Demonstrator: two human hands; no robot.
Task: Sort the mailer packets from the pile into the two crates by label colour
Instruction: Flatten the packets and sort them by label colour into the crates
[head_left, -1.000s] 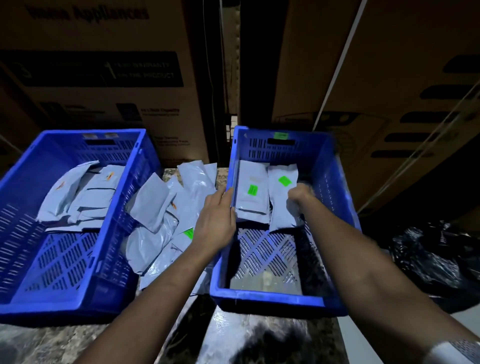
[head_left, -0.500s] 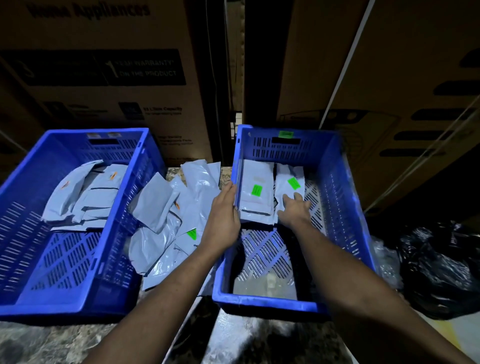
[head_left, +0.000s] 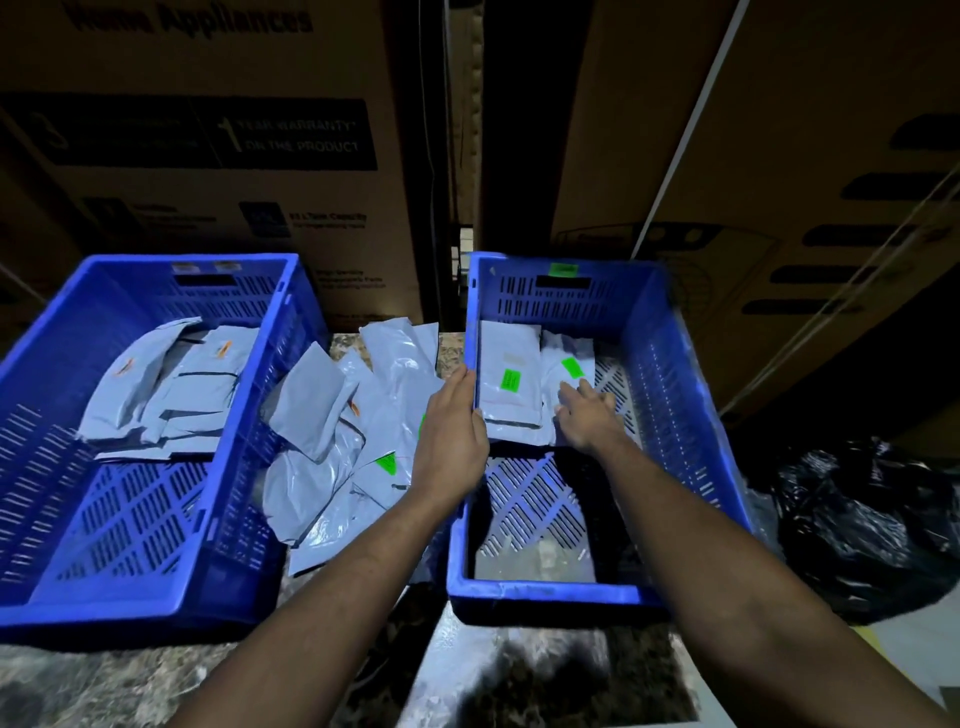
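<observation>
Fingers (head_left: 576, 389) of the right hand (head_left: 589, 418) lie loosely spread on the grey plastic green-labelled mailer packet (head_left: 563, 382) by the blue slotted right crate's (head_left: 670, 395) far wall. Left hand (head_left: 452, 431), fingers together, presses that crate's left rim. Dragged back, the slick packet could slide.

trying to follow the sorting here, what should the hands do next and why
Probably lift the right hand off the green-label packet in the right crate and reach back to the pile between the crates. That packet already lies flat beside another green one, and a green-label packet sits near the left hand, which rests at the crate's rim.
</observation>
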